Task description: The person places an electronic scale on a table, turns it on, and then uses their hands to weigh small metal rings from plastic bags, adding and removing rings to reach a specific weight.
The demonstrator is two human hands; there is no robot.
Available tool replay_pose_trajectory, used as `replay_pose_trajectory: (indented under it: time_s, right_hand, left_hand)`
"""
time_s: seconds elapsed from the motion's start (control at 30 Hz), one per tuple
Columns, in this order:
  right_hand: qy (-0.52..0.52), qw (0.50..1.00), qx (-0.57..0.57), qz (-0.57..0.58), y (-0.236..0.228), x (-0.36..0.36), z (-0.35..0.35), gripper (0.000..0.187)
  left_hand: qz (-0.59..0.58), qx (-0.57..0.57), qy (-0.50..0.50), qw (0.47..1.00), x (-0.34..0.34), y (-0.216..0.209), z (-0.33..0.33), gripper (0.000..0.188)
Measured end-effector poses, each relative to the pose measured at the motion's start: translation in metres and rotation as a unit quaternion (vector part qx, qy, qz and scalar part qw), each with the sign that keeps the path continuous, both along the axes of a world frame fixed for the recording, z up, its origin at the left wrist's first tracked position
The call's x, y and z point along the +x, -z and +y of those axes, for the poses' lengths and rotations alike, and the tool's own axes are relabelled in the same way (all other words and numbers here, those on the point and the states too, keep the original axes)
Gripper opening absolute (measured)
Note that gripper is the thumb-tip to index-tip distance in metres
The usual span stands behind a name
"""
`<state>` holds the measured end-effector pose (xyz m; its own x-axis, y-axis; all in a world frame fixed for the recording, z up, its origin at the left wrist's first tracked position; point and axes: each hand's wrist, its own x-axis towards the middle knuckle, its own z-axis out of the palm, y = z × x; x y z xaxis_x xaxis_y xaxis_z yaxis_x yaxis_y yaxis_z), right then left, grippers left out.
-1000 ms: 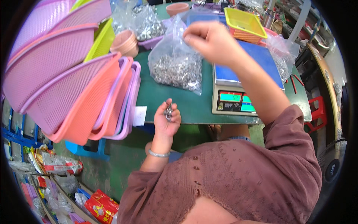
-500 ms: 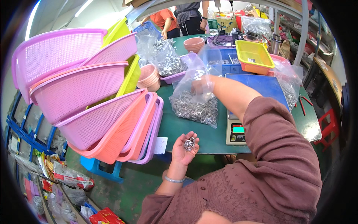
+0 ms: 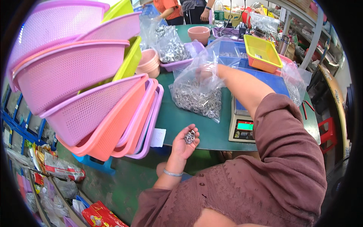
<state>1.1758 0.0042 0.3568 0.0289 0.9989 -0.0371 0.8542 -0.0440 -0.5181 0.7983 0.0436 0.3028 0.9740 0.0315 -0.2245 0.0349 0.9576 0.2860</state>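
Observation:
My left hand (image 3: 184, 149) is palm up near the table's front edge, its curled fingers cupping a small pile of shiny metal rings (image 3: 190, 137). Farther off, a clear plastic bag (image 3: 198, 100) bulging with many similar rings lies on the green table. My right hand (image 3: 208, 71) reaches into the bag's open top above the rings. Cloudy plastic veils its fingers, so their grip is not visible. Under my right forearm stands a digital scale (image 3: 242, 130) with a blue platform and a lit display.
Pink, orange and purple perforated baskets (image 3: 94, 102) lean in a big stack at left. Beyond the bag are pink bowls (image 3: 148, 63), another bag of rings (image 3: 174, 49) and a yellow basket (image 3: 262, 51). Red-handled pliers (image 3: 304, 109) lie at right. A co-worker in orange (image 3: 166, 9) stands across the table.
The whole view has shifted a little, moving the table and baskets upward in the picture. My left hand still cups the rings, and my right hand stays inside the bag's mouth.

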Motion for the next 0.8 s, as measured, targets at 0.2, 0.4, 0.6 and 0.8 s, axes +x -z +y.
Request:
replay_pose_trajectory:
  time_s: [0.2,0.4,0.6,0.8]
  right_hand:
    - [0.274,0.893,-0.078,0.348,-0.051,-0.052,-0.007,0.014]
    - [0.207,0.802,0.017,0.560,-0.051,-0.045,-0.017,0.022]
    - [-0.099,0.954,0.105,-0.262,-0.050,-0.041,-0.003,0.018]
    - [0.159,0.969,0.013,-0.188,0.013,-0.034,0.029,0.020]
  left_hand:
    - [-0.010,0.014,-0.013,1.000,-0.006,-0.001,0.002,0.023]
    - [-0.030,0.019,-0.005,0.999,-0.007,0.000,0.002,0.025]
    - [-0.036,0.015,-0.004,0.999,-0.008,0.001,0.003,0.025]
    - [-0.039,0.023,-0.003,0.999,-0.009,0.001,0.002,0.025]
